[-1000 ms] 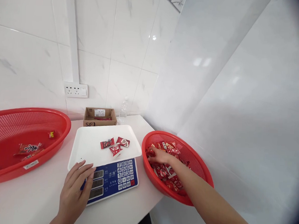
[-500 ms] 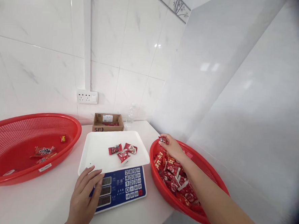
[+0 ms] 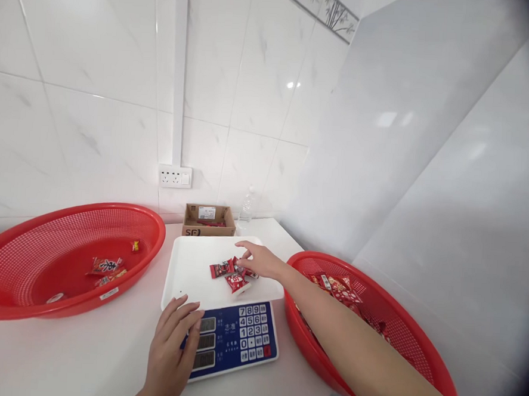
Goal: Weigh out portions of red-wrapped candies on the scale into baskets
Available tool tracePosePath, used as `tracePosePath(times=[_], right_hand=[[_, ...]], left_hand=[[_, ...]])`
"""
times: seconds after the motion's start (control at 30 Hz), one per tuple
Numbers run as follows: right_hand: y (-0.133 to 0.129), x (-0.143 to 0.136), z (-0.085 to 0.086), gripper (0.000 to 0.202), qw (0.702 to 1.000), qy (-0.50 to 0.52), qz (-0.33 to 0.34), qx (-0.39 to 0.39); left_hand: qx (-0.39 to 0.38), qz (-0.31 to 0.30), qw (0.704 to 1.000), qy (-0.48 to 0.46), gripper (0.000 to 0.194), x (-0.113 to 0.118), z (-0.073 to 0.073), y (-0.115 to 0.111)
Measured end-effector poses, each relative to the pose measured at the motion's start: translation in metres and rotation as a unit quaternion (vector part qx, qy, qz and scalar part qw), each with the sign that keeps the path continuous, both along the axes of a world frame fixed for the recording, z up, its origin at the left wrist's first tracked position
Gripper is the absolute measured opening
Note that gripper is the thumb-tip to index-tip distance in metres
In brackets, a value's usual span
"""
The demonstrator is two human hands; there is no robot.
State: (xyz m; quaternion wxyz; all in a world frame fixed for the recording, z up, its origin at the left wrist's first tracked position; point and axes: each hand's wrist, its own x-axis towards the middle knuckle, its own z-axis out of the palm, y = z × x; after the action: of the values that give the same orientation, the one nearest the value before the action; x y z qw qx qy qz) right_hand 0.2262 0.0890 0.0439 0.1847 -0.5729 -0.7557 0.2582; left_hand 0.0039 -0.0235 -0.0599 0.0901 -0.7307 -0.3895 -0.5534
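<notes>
My right hand (image 3: 263, 260) is over the white weighing tray (image 3: 189, 256) of a digital scale, index finger stretched out and thumb apart from it. Small red wrapped snack packets (image 3: 238, 283) lie in a cluster just under its fingertips; one is partly covered by the hand. Nothing shows gripped between the fingers. My left hand (image 3: 172, 342) rests open at the left side of the scale's blue keypad panel (image 3: 233, 339), fingers spread beside the displays and partly covering them.
A red basket (image 3: 422, 327) at right holds many red packets, partly hidden by my forearm. Another red basket (image 3: 33, 231) at left contains several packets. Behind the scale stand a cardboard box (image 3: 208, 231) and a clear bottle (image 3: 247, 206), near the tiled wall.
My right hand has moved left from the right basket, where it held a red packet, to the tray. One more packet lies in the cluster. My left hand stays by the displays.
</notes>
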Motion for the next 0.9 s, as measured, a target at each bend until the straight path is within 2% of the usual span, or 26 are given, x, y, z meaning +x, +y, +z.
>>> tracePosePath(times=[0.2, 0.33, 0.53, 0.73, 0.83, 0.9], right_hand=[[-0.008, 0.016, 0.007, 0.026, 1.000, -0.015, -0.019, -0.011], [-0.021, 0.021, 0.005, 0.021, 0.999, -0.022, -0.022, -0.043], [-0.038, 0.016, 0.008, 0.028, 0.999, -0.032, -0.023, -0.003], [-0.054, 0.000, 0.000, 0.034, 0.995, -0.062, 0.077, 0.012], [-0.057, -0.002, -0.003, 0.037, 0.992, -0.090, 0.065, 0.051], [-0.063, 0.001, 0.003, 0.038, 0.996, -0.056, 0.046, 0.061]], left_hand=[[-0.005, 0.009, 1.000, -0.001, 0.022, -0.002, 0.000, 0.001], [-0.012, 0.010, 1.000, -0.002, 0.021, -0.001, 0.001, 0.000], [-0.009, 0.005, 1.000, 0.009, 0.022, -0.001, 0.001, -0.001], [-0.003, 0.003, 1.000, 0.019, 0.023, 0.000, 0.002, -0.002], [-0.004, 0.004, 1.000, 0.014, 0.023, 0.000, 0.004, -0.003], [-0.005, 0.005, 1.000, 0.009, 0.023, 0.000, 0.004, -0.003]])
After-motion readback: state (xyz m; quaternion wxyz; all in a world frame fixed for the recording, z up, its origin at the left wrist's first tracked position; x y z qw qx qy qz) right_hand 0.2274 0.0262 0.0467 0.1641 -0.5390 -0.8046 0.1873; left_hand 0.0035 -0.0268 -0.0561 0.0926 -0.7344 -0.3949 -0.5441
